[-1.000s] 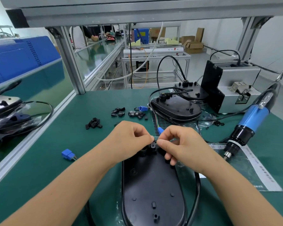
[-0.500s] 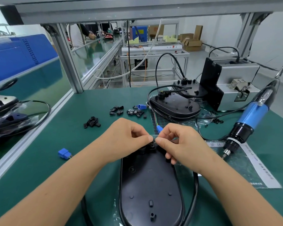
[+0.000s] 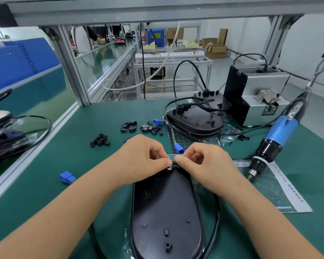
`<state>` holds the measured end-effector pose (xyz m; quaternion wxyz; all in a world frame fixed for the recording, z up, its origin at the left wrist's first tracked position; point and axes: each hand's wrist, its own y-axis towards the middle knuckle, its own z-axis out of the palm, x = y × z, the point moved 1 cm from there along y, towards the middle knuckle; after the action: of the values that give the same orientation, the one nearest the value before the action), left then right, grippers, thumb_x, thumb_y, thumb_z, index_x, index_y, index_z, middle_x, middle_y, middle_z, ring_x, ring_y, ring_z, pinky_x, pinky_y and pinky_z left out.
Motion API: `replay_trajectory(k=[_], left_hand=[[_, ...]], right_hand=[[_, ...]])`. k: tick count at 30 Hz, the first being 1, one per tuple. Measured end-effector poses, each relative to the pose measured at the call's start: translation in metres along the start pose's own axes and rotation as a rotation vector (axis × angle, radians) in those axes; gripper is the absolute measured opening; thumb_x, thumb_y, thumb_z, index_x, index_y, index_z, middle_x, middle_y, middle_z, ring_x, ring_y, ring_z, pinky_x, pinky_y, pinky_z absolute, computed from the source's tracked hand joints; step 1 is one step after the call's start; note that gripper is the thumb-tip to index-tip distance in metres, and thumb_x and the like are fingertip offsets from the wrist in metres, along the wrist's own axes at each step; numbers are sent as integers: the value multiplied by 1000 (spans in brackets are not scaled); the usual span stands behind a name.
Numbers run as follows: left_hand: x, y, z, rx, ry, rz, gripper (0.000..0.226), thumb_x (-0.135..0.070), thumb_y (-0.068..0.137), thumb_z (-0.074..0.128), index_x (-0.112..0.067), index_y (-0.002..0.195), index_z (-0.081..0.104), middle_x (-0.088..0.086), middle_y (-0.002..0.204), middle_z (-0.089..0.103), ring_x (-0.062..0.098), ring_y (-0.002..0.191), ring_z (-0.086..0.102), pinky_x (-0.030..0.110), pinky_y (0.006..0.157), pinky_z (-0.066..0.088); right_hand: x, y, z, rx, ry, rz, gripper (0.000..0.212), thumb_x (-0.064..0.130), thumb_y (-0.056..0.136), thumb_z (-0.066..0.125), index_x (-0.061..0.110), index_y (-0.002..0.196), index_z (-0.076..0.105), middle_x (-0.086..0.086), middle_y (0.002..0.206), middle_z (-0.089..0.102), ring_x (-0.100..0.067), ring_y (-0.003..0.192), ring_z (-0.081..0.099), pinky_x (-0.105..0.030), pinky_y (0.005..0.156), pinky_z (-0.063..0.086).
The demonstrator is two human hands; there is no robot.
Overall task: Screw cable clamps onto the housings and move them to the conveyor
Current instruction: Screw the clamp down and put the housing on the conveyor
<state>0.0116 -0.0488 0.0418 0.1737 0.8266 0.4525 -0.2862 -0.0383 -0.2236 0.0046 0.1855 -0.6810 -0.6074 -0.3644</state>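
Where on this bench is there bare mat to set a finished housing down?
Bare green mat lies at near left, bordered by the aluminium rail, the blue connector and the left forearm. Another strip runs behind the clamp piles toward the post. Right of the hands it is crowded: second housing, screwdriver, printed sheet.
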Motion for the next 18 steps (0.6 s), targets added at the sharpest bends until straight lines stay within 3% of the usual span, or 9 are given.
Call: replay_trajectory(k=[2,4,7,10,12,15,18], left_hand=[[-3,4,-4,54,-12,-16,11,-34,81,72,-25,76,76,-3,75,73,12,69,66,29,74,55],[-10,12,-6,61,-73,-20,13,-40,80,72,-28,76,76,-2,75,72,5,61,59,18,62,50],[-29,37,4,-37,-51,17,12,-34,82,73,-25,74,76,-1,73,72,3,59,58,20,59,49],[-55,67,31,-23,47,76,10,-24,86,70,-21,79,77,-5,74,72,1,55,58,16,58,45],[-71,86,51,7,125,109,12,-22,88,68,-17,87,78,-2,83,74,6,61,59,17,64,49],[-87,111,76,40,215,125,14,-18,89,65,-12,93,78,2,94,74,17,86,66,32,83,54],[-96,131,95,22,348,126,17,-11,89,61,-10,96,76,7,97,73,23,91,67,37,82,56]], right_hand=[[-5,3,-9,-40,-1,-4,25,45,81,65,24,68,62,12,55,57,-1,54,50,-19,56,39],[-10,5,-22,-150,65,10,21,37,85,64,24,67,62,12,56,60,1,55,53,-16,56,37],[-22,5,-50,-513,195,49,20,34,89,59,25,71,62,12,63,63,-1,61,57,-21,60,40],[-38,1,-73,-834,300,140,19,31,91,56,19,77,62,11,68,60,-4,63,52,-25,67,41],[-48,2,-79,-911,345,216,18,27,92,54,15,80,60,11,69,56,-10,66,50,-30,72,42],[-58,3,-81,-954,404,300,18,25,94,52,11,84,57,12,70,52,-8,65,47,-27,70,36],[-64,3,-77,-977,416,367,13,25,93,51,13,87,54,12,72,51,-3,66,48,-24,68,32]])
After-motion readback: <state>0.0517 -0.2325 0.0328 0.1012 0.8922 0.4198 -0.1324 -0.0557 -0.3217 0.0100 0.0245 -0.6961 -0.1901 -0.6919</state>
